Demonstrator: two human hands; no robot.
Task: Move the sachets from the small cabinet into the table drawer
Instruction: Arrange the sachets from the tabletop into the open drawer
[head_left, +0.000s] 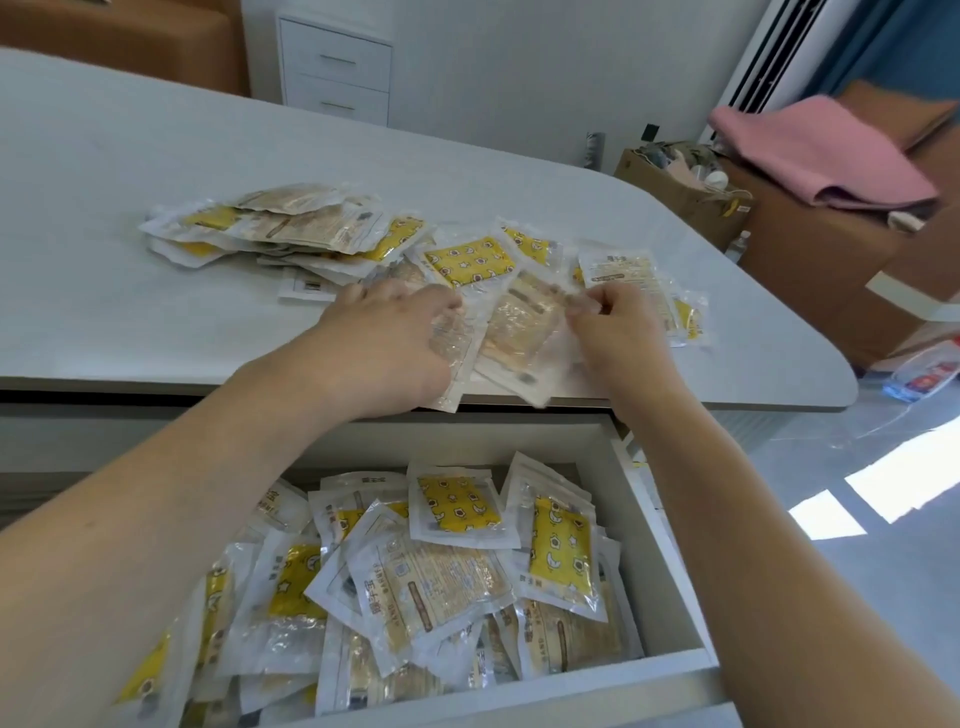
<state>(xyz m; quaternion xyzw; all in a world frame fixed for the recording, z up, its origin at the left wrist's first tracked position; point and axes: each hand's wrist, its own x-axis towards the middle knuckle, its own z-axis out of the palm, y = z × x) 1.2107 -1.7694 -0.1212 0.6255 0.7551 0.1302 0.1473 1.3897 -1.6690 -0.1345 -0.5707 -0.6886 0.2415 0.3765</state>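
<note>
You're mid-transfer: sachets (332, 234) spread on the counter (130, 171) just behind the open drawer (660, 530), which already holds a heap of them. Left hand (384, 343) lies flat-fingered on the nearest packets; its grip is released. Right hand (618, 322) pinches the edge of a clear sachet (519, 327). Next, I'd judge: gather that near bunch, lift it over the counter edge, drop it into the drawer.

Clear-edged sachets (291, 228), some with yellow star-and-moon prints and some beige, are strewn flat and overlapping across the white table (130, 171), near its front edge. Many more are heaped in the open white table drawer (657, 525) below. The small cabinet (335, 67) is seen beyond the table, drawers closed.
</note>
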